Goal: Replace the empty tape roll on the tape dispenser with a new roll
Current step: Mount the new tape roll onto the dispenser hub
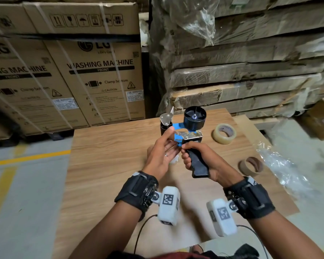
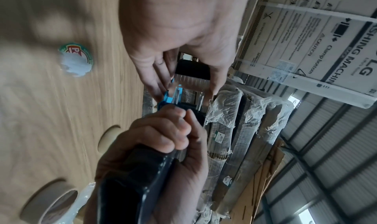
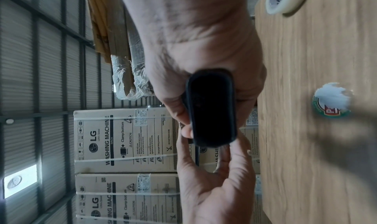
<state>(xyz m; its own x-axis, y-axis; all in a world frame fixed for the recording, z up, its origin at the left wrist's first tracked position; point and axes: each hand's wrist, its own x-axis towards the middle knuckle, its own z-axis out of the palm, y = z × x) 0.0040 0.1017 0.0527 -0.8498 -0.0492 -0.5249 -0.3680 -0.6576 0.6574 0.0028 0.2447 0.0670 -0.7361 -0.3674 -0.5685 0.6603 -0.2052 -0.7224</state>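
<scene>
Two rolls on view, one spent, one fresh: swap approx. half done, by my read.
Surface (image 1: 105,184): wood-grain board; carries both rolls, a sheet of clear plastic wrap (image 1: 281,169) at its right edge, and a small round green-and-white cap (image 2: 76,60) that lies under the hands.
Tape dispenser (image 1: 183,131): held up over the surface, off it. Blue frame, black handle pointing down toward the person, black hub (image 1: 195,117) up top and bare, no roll on it. Metal blade plate at the far left end.
New roll (image 1: 224,133): clear tape, flat on the surface, right of the dispenser, apart from both hands. Not yet mounted.
Empty core (image 1: 250,166): brown cardboard ring, on the surface near the right wrist, next to the wrap. Off the hub, so removal looks done.
Left to do (est.): pick up new roll, seat on hub, thread the tape end past roller and blade.
Right hand (image 1: 198,161): grip clenched round the black handle, fingers wrapped, thumb side up near the metal guard.
Left hand (image 1: 163,152): grip loose, fingers extended, tips touching the blue frame below the blade end; steadying, not clasping, as far as I can tell.
</scene>
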